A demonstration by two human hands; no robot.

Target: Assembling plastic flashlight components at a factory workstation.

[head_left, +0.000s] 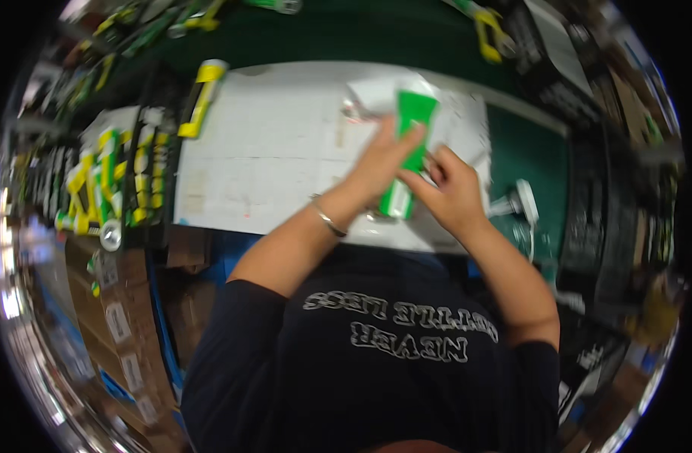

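A green flashlight [417,104] with a wide far end and a pale label near its lower end stands out over the white work surface, slightly blurred. My left hand [380,158] is closed around its middle from the left, thumb across the front. On the right side, my right hand [453,190] has curled fingers, and its thumb lies across the lower part of the flashlight. Whether the right fingers also pinch something small is hidden. Just behind the flashlight lies a white crumpled wrapper or sheet [376,92].
A yellow and black flashlight [202,98] lies at the board's left edge. Black bins hold several yellow and green flashlights [97,181] at left. A white device with a cord [526,200] rests at right on the green table [535,155]. Cardboard boxes [123,325] stand at lower left.
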